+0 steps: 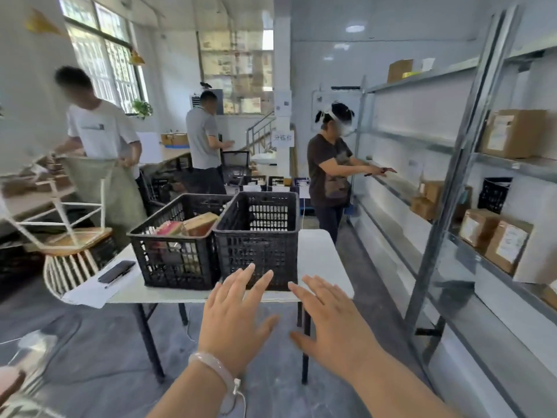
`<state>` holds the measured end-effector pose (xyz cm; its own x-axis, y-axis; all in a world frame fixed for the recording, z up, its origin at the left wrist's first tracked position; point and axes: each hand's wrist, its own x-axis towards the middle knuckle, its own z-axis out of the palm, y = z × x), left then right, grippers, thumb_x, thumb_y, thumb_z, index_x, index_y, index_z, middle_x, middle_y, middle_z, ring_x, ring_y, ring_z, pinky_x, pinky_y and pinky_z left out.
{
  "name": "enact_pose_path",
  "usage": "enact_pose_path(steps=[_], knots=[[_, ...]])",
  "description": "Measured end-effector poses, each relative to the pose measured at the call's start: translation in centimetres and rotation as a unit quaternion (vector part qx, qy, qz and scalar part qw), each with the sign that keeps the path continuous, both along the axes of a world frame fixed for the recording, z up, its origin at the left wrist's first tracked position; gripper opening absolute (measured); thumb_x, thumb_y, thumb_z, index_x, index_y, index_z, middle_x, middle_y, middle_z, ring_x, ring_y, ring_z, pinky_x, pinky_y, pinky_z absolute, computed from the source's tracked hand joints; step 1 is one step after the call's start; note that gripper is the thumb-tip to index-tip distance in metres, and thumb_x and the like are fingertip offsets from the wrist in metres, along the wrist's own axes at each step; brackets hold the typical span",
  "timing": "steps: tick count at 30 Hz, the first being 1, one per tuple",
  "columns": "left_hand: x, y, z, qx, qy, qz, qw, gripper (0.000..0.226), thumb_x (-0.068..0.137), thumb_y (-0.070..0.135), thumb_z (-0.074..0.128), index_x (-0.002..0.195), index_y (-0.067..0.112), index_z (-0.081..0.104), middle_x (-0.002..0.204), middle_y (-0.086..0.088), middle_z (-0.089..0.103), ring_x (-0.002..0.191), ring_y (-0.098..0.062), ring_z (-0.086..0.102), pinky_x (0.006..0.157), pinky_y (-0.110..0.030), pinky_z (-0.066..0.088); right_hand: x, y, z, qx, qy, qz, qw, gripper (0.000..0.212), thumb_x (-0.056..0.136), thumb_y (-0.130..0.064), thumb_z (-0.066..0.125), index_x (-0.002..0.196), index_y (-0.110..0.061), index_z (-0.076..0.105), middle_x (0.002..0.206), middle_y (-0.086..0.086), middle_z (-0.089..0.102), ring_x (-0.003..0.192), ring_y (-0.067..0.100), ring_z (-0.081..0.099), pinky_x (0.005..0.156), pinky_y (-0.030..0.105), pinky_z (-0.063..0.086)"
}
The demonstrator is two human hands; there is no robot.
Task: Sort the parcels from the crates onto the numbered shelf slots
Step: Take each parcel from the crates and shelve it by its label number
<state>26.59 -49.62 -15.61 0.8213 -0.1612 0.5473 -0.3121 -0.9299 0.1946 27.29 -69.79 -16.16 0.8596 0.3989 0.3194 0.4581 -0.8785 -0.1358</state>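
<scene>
Both hands are up in the lower center of the frame, palms down, backs to the camera, holding nothing. Left hand (232, 321) has its fingers (241, 282) straight and spread, released, with the tips overlapping the lower front wall of the right crate (259, 242); can't tell if they actually touch it. A pale bracelet (211, 363) sits on that wrist. Right hand (328, 321) is just beside the left, fingers extended and relaxed, also released, hovering in front of the desk (319, 254) edge. 2 black plastic crates stand side by side and touching on the white desk at center frame. The left crate (174, 254) holds the parcels (193, 224), brown and reddish boxes piled to near the rim. The right crate's contents aren't visible from this angle. A dark phone (116, 271) lies on a paper sheet (90, 291) at the desk's left end. The metal shelf rack (452, 182) runs along the right side of the frame, and cardboard boxes (509, 134) with white labels sit on its tiers, plus a small black crate (494, 194) on a middle tier. Slot numbers aren't readable. In the background, 3 people: 1 in a white shirt (99, 128) at upper left holding a sack, 1 in a grey shirt (200, 137) facing away, 1 in a dark shirt (328, 170) reaching to the shelf.
</scene>
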Motion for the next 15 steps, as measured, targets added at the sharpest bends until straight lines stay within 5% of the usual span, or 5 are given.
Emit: enact_pose_path(steps=[12,15], knots=[[15.2,11.5,-1.7,-0.014,0.004,0.108,0.994,0.071,0.078,0.050,0.075,0.142,0.032,0.051,0.148,-0.001,0.047,0.135,-0.026,0.046,0.108,-0.048,0.042,19.0,11.6,-0.7,0.030,0.002,0.114,0.993,0.075,0.091,-0.058,0.046,0.152,-0.042,0.006,0.161,-0.008,0.008,0.148,0.011,-0.001,0.120,0.033,-0.001],[20.7,13.8,-1.9,-0.010,0.022,0.119,0.993,0.071,0.084,0.057,0.064,0.148,0.039,0.038,0.155,0.003,0.036,0.142,-0.022,0.034,0.114,-0.044,0.033,25.2,13.6,0.2,0.046,0.000,0.123,0.991,0.075,0.091,-0.058,0.047,0.152,-0.041,0.008,0.161,-0.009,0.010,0.148,0.010,0.000,0.121,0.033,0.001]])
